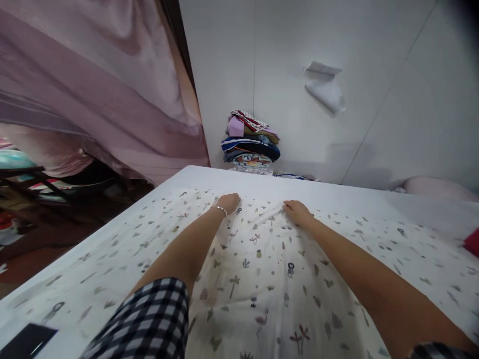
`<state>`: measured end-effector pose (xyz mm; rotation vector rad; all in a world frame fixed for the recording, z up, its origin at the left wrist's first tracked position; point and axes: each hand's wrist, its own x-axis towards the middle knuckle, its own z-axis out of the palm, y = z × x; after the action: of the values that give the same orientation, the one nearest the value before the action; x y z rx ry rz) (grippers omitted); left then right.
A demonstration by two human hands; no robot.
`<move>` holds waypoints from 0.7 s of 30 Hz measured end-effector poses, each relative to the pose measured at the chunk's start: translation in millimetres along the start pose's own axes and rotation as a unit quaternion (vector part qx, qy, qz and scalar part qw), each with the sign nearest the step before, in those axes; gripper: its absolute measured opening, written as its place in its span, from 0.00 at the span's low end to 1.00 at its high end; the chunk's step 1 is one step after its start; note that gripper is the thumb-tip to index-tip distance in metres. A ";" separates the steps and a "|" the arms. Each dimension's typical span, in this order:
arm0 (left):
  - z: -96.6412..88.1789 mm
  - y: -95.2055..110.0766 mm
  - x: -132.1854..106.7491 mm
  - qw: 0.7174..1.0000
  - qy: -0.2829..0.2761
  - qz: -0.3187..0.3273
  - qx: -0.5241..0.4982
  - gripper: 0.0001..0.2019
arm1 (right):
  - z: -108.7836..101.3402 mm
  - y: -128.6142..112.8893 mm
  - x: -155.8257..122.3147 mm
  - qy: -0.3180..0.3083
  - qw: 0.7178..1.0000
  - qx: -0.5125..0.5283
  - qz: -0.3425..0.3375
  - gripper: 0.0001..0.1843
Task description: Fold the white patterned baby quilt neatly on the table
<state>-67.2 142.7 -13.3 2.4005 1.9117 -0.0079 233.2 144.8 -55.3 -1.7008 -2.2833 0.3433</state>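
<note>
Soft, even indoor light; the white wall (337, 60) is bright, the left floor dim. Edges bend and darken, slightly blurred.

We see a pale panelled wall (374, 75) ahead, with a small white fitting (325, 89) fixed to it and a stack of folded clothes (250, 142) at its foot. To our left hangs a dusty pink curtain (97, 85) over a dark reddish floor (56, 239) cluttered with a dark rack (33, 182). The light is soft and even.

White printed sheet (262, 269) lies spread flat across the bed, slightly wrinkled at far edge.
</note>
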 end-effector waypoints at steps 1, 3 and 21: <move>1.5 -2.3 2.9 1.000 -0.008 0.005 0.008 0.16 | 0.5 0.0 0.6 -0.005 1.000 -0.004 0.000 0.19; 3.2 -8.8 4.6 1.000 -0.014 0.014 0.023 0.13 | 0.1 -0.9 1.1 -0.003 1.000 -0.023 0.000 0.18; 21.8 -2.6 48.4 0.997 0.043 -0.055 -0.020 0.16 | -3.8 3.6 8.3 0.004 0.996 -0.084 0.035 0.20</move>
<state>-58.0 189.0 -37.6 2.3037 2.0582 0.1295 235.5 153.9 -52.3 -1.8619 -2.3082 0.1609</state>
